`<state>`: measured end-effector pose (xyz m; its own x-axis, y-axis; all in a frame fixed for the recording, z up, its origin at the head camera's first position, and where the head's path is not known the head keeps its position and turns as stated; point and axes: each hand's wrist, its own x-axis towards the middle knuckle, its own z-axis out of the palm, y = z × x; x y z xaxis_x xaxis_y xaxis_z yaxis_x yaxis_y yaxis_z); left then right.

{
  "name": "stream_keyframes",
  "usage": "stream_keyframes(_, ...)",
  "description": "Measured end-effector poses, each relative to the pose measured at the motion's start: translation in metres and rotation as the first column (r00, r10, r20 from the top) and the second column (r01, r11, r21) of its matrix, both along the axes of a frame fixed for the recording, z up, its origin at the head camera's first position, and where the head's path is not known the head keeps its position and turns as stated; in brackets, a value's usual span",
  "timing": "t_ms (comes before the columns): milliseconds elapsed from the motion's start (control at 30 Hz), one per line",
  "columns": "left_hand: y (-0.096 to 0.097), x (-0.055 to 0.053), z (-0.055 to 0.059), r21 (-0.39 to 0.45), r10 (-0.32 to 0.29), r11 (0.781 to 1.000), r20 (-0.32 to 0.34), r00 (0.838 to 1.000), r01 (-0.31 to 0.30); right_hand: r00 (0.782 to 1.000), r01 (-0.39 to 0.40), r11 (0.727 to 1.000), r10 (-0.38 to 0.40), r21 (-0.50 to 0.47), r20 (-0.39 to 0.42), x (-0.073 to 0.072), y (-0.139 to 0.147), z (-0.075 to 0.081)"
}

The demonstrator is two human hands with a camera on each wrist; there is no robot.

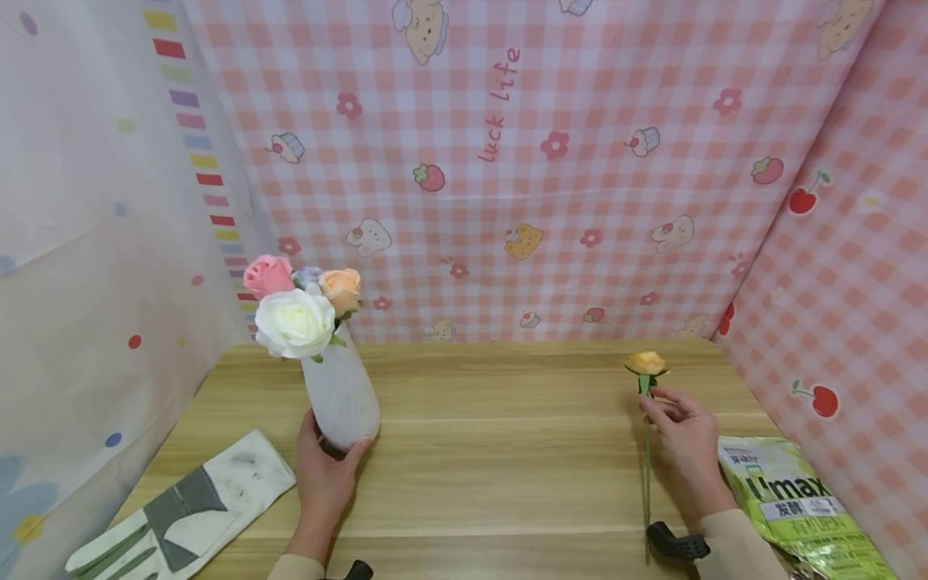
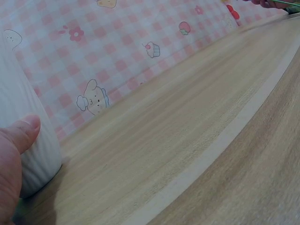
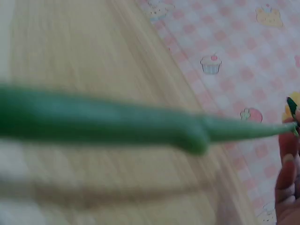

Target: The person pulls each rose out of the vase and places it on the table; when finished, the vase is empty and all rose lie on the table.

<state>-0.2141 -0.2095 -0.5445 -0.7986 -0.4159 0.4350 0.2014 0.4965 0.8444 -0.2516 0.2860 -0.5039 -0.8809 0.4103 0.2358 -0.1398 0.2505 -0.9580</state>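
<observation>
My left hand [image 1: 326, 475] grips the lower part of a white ribbed vase [image 1: 341, 395], thumb on its right side. Out of the vase's mouth rise a white rose [image 1: 296, 322], a pink rose [image 1: 268, 276], a peach rose [image 1: 341, 292] and a bluish flower [image 1: 308, 275] partly hidden behind them. On the right, my right hand [image 1: 685, 439] pinches a single orange-yellow rose [image 1: 647, 362] just under its bloom, the long stem hanging down. That green stem [image 3: 117, 122] crosses the right wrist view close up and blurred. In the left wrist view, the vase [image 2: 42, 164] stands at the left edge.
A white and grey work glove [image 1: 188, 507] lies at the table's front left. At the right edge is a green printed bag [image 1: 805, 499]. Pink checked cloth [image 1: 471, 209] hangs behind the wooden table [image 1: 493, 451], and more cloth covers both sides.
</observation>
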Motion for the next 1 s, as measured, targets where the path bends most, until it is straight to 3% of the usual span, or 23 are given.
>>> stream_keyframes(200,0.0,0.0,-0.001,-0.002,0.002,1.0,-0.005,1.0,-0.002,0.99,-0.126,0.991,0.123,0.035,0.07,-0.005,0.009,-0.008)
stream_keyframes(500,0.001,0.001,0.002,-0.013,0.006,1.0,-0.006,1.0,-0.006,0.939,-0.282,0.947,0.24,0.153,0.246,-0.012,0.021,-0.017)
stream_keyframes(700,0.002,0.001,0.003,-0.02,0.014,1.0,-0.001,1.0,-0.014,0.922,-0.326,0.92,0.258,0.219,0.289,-0.014,0.023,-0.017)
stream_keyframes(1000,0.002,0.002,0.004,-0.013,0.008,1.0,0.006,1.0,-0.008,0.905,-0.391,0.879,0.312,0.274,0.289,-0.018,0.025,-0.019)
